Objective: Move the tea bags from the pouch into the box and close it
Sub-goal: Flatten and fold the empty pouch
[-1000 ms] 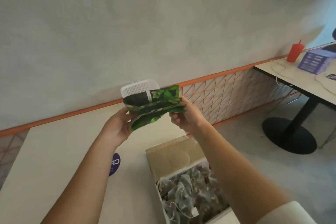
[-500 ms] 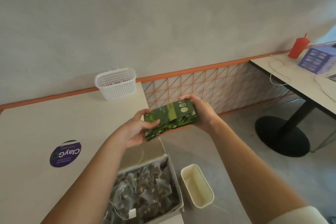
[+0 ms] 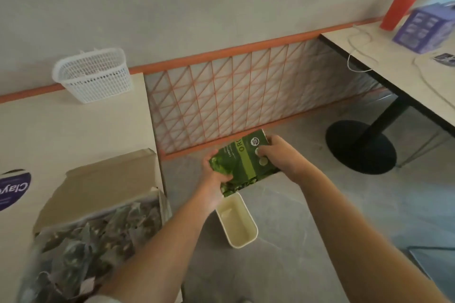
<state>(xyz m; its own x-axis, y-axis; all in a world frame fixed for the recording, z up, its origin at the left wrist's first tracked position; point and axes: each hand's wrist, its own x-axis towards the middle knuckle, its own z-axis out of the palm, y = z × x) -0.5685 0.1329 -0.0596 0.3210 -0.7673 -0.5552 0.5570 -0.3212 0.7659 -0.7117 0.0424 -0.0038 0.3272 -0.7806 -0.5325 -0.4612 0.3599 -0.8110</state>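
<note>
The green leaf-printed pouch (image 3: 242, 162) is folded flat and held off the table's right edge, just above a cream bin (image 3: 237, 225) on the floor. My left hand (image 3: 216, 179) grips its lower left end and my right hand (image 3: 279, 152) grips its right end. The cardboard box (image 3: 103, 179) stands open at the table's near right corner, its lid flap folded back. Several grey pyramid tea bags (image 3: 91, 241) fill it. My left forearm crosses over the box's right side.
A white mesh basket (image 3: 94, 76) stands at the table's (image 3: 73, 128) far right corner by the wall. A purple round sticker (image 3: 13, 188) lies on the table at left. At right, another table (image 3: 403, 61) carries a red bottle (image 3: 396, 12), a purple box (image 3: 426, 28) and a cable.
Both hands have carried the folded pouch from above the table, rightward and down past its edge, to just over the floor bin. The view has swung right with them.
</note>
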